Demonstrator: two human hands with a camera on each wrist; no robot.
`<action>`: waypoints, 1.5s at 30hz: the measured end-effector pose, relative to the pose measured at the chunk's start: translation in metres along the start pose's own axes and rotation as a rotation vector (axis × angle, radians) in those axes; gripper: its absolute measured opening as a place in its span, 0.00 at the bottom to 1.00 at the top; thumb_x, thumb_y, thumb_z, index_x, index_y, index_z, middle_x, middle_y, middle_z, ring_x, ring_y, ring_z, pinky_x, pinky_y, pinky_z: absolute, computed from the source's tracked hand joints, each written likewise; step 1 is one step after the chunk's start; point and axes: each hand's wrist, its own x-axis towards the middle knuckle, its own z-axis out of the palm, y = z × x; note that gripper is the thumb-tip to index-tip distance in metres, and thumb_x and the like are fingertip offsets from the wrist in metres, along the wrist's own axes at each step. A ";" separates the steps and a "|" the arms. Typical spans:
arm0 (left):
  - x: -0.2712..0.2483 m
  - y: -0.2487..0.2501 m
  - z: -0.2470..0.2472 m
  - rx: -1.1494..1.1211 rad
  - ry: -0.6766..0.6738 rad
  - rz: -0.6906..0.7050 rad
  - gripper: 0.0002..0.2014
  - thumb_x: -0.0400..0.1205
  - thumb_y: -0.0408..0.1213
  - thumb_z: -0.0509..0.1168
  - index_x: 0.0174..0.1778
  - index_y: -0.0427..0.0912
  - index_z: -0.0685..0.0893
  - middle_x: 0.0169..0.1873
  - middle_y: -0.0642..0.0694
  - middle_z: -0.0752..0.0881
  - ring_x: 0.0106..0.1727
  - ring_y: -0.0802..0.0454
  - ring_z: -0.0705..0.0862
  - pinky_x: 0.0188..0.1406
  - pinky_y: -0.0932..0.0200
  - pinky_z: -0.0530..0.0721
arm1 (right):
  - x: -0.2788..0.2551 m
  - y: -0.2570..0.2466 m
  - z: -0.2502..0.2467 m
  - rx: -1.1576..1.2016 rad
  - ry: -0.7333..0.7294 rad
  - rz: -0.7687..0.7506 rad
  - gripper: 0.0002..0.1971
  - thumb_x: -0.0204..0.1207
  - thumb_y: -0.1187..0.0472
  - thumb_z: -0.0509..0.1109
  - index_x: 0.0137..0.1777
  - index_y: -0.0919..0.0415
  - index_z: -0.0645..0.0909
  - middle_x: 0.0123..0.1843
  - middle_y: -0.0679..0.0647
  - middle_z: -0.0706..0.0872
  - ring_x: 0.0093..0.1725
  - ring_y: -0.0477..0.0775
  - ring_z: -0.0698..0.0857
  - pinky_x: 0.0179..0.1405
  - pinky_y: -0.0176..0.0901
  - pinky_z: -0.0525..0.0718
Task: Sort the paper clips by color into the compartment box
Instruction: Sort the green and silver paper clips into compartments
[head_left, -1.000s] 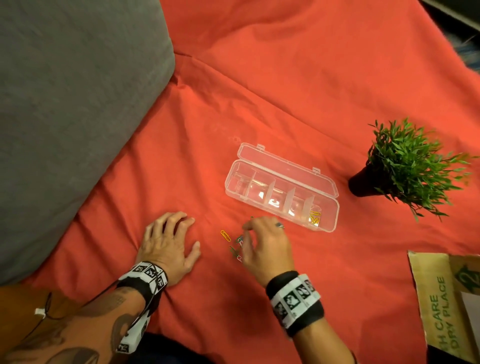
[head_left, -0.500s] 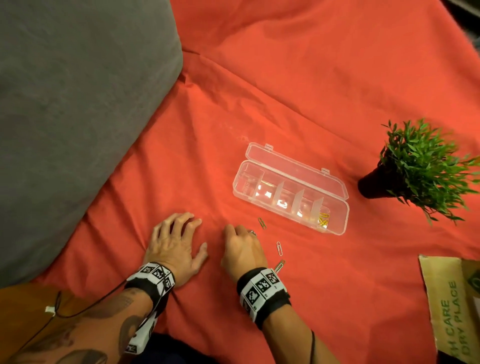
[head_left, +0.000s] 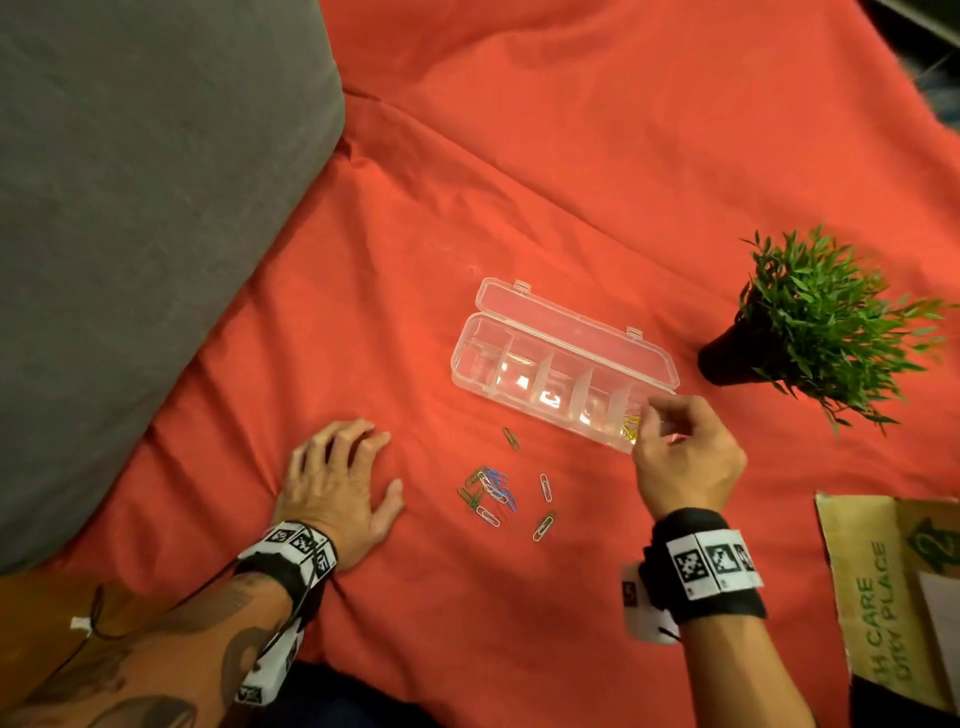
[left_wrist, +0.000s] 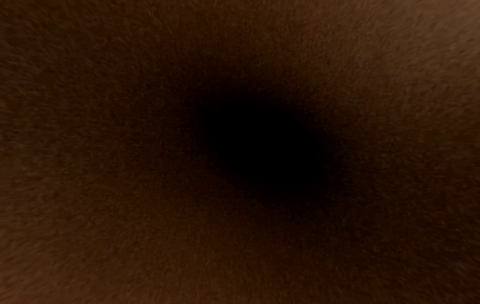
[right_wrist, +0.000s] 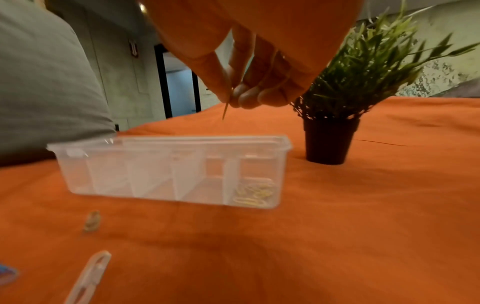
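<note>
Nearest us, our left hand lay flat and spread on the red bedcover, holding nothing. The unsorted paper clips lay at its three o'clock. Beyond them our right hand pinched a yellow clip hanging lengthwise, downward, just above the compartment box, over the end cell at the box's four o'clock, where yellow clips already lay; we judged a straight drop would do.

Black wristbands with white square-code markers on 2 wrists, tattooed left forearm, thin black cable
</note>
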 end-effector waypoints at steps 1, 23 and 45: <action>0.000 0.000 0.000 -0.004 0.002 0.000 0.31 0.74 0.60 0.62 0.70 0.48 0.81 0.72 0.46 0.79 0.74 0.37 0.76 0.68 0.37 0.74 | 0.003 0.007 -0.002 -0.023 -0.018 0.027 0.02 0.72 0.60 0.75 0.43 0.53 0.86 0.32 0.47 0.86 0.32 0.51 0.84 0.40 0.38 0.76; -0.001 0.000 0.000 -0.002 0.006 -0.004 0.30 0.74 0.60 0.62 0.71 0.50 0.79 0.73 0.49 0.78 0.75 0.40 0.74 0.70 0.37 0.72 | -0.083 -0.007 0.050 0.001 -0.397 -0.201 0.03 0.69 0.60 0.72 0.42 0.53 0.84 0.39 0.46 0.87 0.42 0.52 0.84 0.47 0.43 0.77; 0.001 -0.001 0.000 -0.017 -0.013 -0.006 0.31 0.74 0.61 0.62 0.71 0.50 0.78 0.73 0.49 0.77 0.75 0.40 0.74 0.70 0.37 0.72 | -0.081 -0.038 0.100 -0.386 -0.645 -0.213 0.16 0.60 0.76 0.65 0.47 0.62 0.72 0.47 0.62 0.81 0.46 0.70 0.81 0.43 0.57 0.80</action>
